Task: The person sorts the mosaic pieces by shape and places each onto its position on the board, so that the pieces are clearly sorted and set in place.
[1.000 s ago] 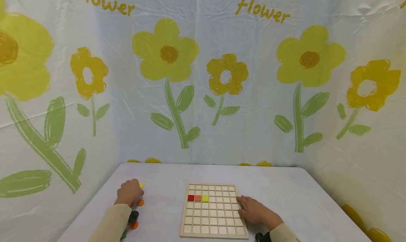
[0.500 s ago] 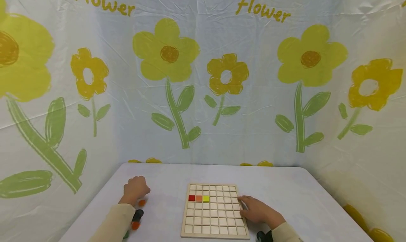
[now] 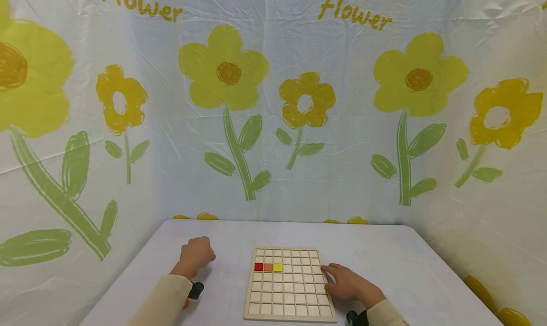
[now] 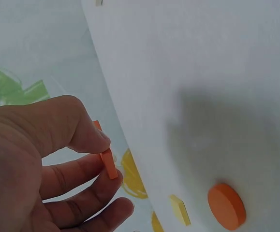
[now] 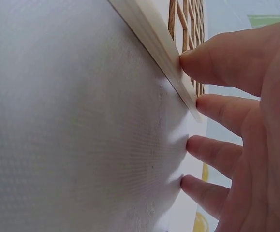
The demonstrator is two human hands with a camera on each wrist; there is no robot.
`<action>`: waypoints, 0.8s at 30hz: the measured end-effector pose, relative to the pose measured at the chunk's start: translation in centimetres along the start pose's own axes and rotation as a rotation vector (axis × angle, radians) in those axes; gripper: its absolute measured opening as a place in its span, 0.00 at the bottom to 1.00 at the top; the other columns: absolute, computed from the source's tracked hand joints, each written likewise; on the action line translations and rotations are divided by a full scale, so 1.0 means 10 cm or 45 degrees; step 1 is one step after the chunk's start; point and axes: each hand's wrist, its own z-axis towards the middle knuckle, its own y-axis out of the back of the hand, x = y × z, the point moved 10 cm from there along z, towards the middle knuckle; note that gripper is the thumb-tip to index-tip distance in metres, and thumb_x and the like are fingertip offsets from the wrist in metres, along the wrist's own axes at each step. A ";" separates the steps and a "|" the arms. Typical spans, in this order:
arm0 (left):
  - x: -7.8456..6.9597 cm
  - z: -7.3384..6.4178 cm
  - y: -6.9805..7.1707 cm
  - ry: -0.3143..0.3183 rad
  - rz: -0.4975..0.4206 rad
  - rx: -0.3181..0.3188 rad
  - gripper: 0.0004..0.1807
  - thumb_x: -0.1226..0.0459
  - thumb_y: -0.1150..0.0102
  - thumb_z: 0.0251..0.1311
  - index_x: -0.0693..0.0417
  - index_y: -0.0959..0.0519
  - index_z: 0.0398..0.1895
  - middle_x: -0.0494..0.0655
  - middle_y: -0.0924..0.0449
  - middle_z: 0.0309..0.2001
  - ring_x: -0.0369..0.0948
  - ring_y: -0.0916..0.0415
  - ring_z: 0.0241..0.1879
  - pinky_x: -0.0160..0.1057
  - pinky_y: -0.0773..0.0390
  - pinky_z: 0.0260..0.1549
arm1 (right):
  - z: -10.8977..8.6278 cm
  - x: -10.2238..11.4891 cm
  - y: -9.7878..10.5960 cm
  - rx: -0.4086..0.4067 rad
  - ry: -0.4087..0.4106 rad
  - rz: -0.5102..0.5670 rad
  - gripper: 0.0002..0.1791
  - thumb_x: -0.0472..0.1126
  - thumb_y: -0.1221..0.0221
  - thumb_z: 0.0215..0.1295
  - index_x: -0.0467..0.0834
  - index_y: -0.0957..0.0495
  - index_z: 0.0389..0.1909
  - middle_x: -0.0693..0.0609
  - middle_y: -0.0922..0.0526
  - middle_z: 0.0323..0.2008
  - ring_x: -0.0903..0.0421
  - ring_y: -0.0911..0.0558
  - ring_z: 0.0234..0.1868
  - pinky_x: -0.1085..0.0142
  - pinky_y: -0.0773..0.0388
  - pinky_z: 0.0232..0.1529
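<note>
My left hand (image 3: 197, 255) is raised over the table, left of the wooden grid board (image 3: 247, 292). Between its thumb and fingers it pinches a thin orange piece (image 4: 110, 166), seen edge-on in the left wrist view; the head view hides it. My right hand (image 3: 348, 283) rests at the board's right edge, thumb and forefinger touching the frame, the other fingers spread lower down, as the right wrist view shows. On the board a red square (image 3: 259, 267), an orange square (image 3: 268, 267) and a yellow square (image 3: 278, 268) sit side by side in one row.
An orange disc (image 4: 227, 206) and a pale yellow piece (image 4: 180, 210) lie on the white table (image 3: 372, 250) near my left hand. The left forearm partly covers loose pieces in the head view. A flower-printed curtain (image 3: 273, 183) stands behind the table.
My left hand has lifted from the loose pieces at the left and moved right toward the board. The right hand and the board's three squares stay where they were.
</note>
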 end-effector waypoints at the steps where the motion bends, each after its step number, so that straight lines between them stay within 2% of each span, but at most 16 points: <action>1: -0.03 0.00 0.00 -0.010 0.001 -0.003 0.05 0.63 0.37 0.50 0.54 0.23 0.24 0.46 0.24 0.25 0.47 0.27 0.30 0.54 0.27 0.37 | 0.00 0.00 0.00 0.003 -0.002 0.001 0.28 0.45 0.42 0.64 0.43 0.30 0.65 0.37 0.32 0.66 0.35 0.32 0.66 0.40 0.36 0.63; 6: -0.17 0.00 -0.04 -0.055 0.016 -0.017 0.06 0.62 0.35 0.49 0.51 0.23 0.22 0.43 0.24 0.23 0.43 0.28 0.28 0.52 0.27 0.36 | 0.00 -0.03 -0.02 0.011 -0.008 0.006 0.29 0.46 0.42 0.64 0.44 0.31 0.66 0.37 0.33 0.66 0.35 0.33 0.67 0.39 0.37 0.63; 18: -0.49 0.01 -0.11 -0.125 0.015 -0.037 0.11 0.61 0.31 0.48 0.56 0.22 0.29 0.44 0.26 0.24 0.42 0.31 0.28 0.47 0.29 0.35 | 0.01 -0.06 -0.04 0.002 -0.025 0.013 0.29 0.47 0.42 0.64 0.45 0.31 0.66 0.37 0.33 0.67 0.36 0.33 0.67 0.39 0.37 0.63; 24: -0.64 0.02 -0.19 -0.146 -0.006 -0.016 0.10 0.61 0.32 0.48 0.56 0.23 0.29 0.44 0.26 0.24 0.41 0.32 0.28 0.46 0.30 0.35 | -0.02 -0.04 -0.04 0.015 -0.010 0.026 0.30 0.46 0.43 0.64 0.44 0.31 0.66 0.36 0.34 0.67 0.34 0.34 0.67 0.38 0.38 0.63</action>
